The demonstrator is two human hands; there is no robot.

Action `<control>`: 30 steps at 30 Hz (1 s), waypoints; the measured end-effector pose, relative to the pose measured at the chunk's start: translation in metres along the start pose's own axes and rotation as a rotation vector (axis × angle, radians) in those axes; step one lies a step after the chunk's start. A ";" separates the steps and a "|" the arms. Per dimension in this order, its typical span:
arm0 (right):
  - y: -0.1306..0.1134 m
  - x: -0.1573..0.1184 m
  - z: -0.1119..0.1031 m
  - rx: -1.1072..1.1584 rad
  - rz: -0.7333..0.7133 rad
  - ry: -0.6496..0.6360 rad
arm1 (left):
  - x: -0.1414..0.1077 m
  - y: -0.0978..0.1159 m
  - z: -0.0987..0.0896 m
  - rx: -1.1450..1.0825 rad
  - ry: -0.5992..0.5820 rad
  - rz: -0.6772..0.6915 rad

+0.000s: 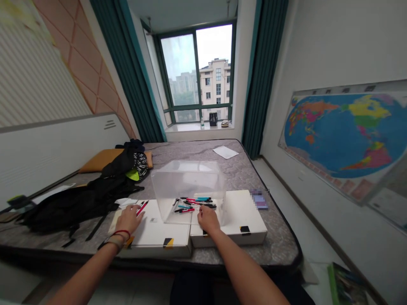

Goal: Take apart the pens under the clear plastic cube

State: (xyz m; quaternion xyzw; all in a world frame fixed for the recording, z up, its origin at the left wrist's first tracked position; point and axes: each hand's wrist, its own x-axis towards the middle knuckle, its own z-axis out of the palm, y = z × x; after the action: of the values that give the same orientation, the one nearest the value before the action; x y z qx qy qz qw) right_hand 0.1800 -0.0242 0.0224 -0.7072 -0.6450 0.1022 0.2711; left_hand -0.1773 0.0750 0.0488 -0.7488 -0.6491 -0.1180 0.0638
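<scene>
My left hand (128,221), a red band at its wrist, is closed on a red pen (143,208) that points up to the right. It is over the left white box (152,233), outside a clear plastic bin (187,183). The bin stands across both white boxes. Several red, black and teal pens (187,210) lie loosely inside it. My right hand (209,219) is at the bin's near side, its curled fingers beside the pens. Whatever its fingertips hold, if anything, is hidden by the hand.
The right white box (243,212) shares the mattress (273,237) with its neighbour. A black backpack (73,207) and an orange pillow (100,161) lie at left. White paper (225,152) is farther back. A blurred purple item (260,200) is at right.
</scene>
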 end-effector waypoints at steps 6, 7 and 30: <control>-0.001 -0.001 0.000 -0.004 -0.019 0.003 | 0.017 0.002 0.027 0.060 -0.202 -0.162; -0.001 -0.001 0.000 -0.006 -0.017 0.002 | 0.018 0.001 0.028 0.051 -0.211 -0.168; 0.001 -0.001 0.000 0.038 -0.007 0.012 | -0.051 0.024 0.016 -0.231 0.050 -0.077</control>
State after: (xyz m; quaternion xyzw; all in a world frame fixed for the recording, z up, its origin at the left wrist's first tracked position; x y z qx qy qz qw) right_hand 0.1811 -0.0254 0.0220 -0.7002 -0.6436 0.1092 0.2890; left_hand -0.1585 0.0265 0.0217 -0.7223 -0.6579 -0.2131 -0.0112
